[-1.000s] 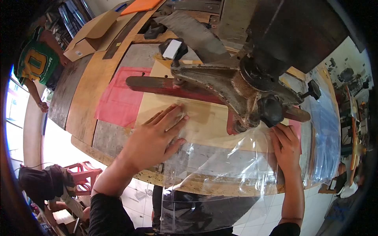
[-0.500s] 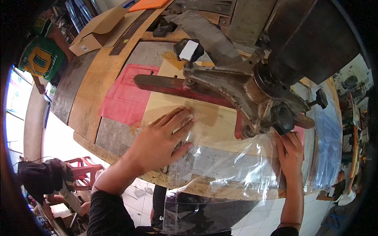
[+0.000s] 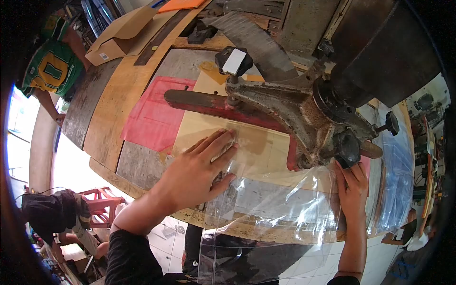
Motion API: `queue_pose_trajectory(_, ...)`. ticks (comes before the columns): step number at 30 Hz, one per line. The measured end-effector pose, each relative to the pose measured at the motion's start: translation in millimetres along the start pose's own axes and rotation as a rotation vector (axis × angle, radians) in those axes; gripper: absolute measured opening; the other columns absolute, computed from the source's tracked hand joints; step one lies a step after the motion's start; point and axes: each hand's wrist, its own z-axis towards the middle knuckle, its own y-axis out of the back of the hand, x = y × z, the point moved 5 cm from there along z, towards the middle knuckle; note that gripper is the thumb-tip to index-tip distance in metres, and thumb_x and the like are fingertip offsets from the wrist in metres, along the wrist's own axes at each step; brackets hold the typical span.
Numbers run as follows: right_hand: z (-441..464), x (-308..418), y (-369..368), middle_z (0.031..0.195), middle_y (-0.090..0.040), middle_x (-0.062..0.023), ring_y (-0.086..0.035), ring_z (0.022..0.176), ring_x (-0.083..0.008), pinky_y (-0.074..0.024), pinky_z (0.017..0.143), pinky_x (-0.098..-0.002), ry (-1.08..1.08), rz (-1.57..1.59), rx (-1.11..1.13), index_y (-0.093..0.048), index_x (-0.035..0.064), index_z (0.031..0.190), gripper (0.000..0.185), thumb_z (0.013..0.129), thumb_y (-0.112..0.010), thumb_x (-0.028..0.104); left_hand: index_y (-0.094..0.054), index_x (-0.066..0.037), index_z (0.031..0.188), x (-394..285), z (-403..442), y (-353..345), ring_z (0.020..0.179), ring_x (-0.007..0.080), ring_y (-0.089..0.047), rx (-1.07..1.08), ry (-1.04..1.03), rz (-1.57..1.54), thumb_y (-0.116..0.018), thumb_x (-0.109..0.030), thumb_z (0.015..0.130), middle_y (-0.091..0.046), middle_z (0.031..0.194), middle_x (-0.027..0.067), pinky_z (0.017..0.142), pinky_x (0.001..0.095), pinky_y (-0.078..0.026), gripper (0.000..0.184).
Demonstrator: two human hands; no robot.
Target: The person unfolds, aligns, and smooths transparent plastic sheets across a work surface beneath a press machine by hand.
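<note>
A clear plastic sheet (image 3: pixel 275 209) lies over the cream board (image 3: pixel 256 152) and hangs past the table's front edge. My left hand (image 3: pixel 197 168) rests flat on the sheet's left part, fingers spread, palm down. My right hand (image 3: pixel 352 187) is at the sheet's right edge beneath a black knob, its fingers closed on the plastic and their tips partly hidden. Above the board stands a metal press head (image 3: pixel 294 104) with a long red-edged bar (image 3: pixel 204 103). Red sheeting (image 3: pixel 154 114) lies under the board's left side.
An open cardboard box (image 3: pixel 118 38) sits at the back left, near a person in a green shirt (image 3: pixel 52 69). Another person (image 3: pixel 52 213) is low at the left by a red stool (image 3: pixel 99 204). Bluish plastic sheets (image 3: pixel 396 175) lie on the right.
The view has shifted, so the press and table appear farther right and slightly lower. My hands keep about the same places on the plastic. The green-shirted person's arm has moved.
</note>
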Motion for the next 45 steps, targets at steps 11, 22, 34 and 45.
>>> queue_pose_trajectory(11,-3.0,-1.3,-0.4,0.124,-0.073,-0.014,-0.068,0.103,-0.0336,-0.056,0.095,-0.0418,0.005,-0.029,-0.011,-0.076,-0.0009,0.121,0.033,0.089,-0.071,-0.004,-0.066,0.002,0.136,-0.8,-0.1,2.4,0.14,0.039,-0.055,-0.022,0.002,-0.018,-0.072,-0.026,0.093,-0.054,0.151,0.0219,0.115,0.0447,-0.048,0.052)
queue_pose_trajectory(22,-6.8,-7.1,-1.7,0.123,-0.074,-0.0135,-0.068,0.111,-0.0359,-0.0567,0.097,-0.0439,0.01,0.085,-0.05,-0.076,0.001,0.117,0.028,0.09,-0.073,0.001,-0.066,0.0,0.138,-4.5,-2.7,3.3,0.138,0.0396,-0.056,-0.041,0.027,-0.032,-0.074,-0.027,0.091,-0.056,0.15,0.0219,0.114,0.046,-0.049,0.055)
queue_pose_trajectory(34,-8.1,-8.1,-1.2,0.118,-0.074,-0.0118,-0.068,0.106,-0.0327,-0.0585,0.092,-0.0428,0.03,0.06,-0.081,-0.076,0.0016,0.118,0.029,0.089,-0.074,0.003,-0.066,-0.003,0.137,-7.5,1.5,1.5,0.14,0.0374,-0.056,-0.026,0.06,-0.024,-0.075,-0.024,0.088,-0.056,0.153,0.0176,0.114,0.0459,-0.05,0.054)
queue_pose_trajectory(45,-9.3,-11.0,-0.6,0.12,-0.074,-0.0101,-0.068,0.111,-0.0319,-0.0581,0.097,-0.0421,-0.007,0.09,-0.066,-0.078,0.0017,0.112,0.027,0.086,-0.073,0.001,-0.065,-0.005,0.139,-11.8,5.7,6.3,0.139,0.0358,-0.058,0.001,0.084,-0.018,-0.076,-0.019,0.086,-0.056,0.155,0.0149,0.111,0.0455,-0.053,0.057)
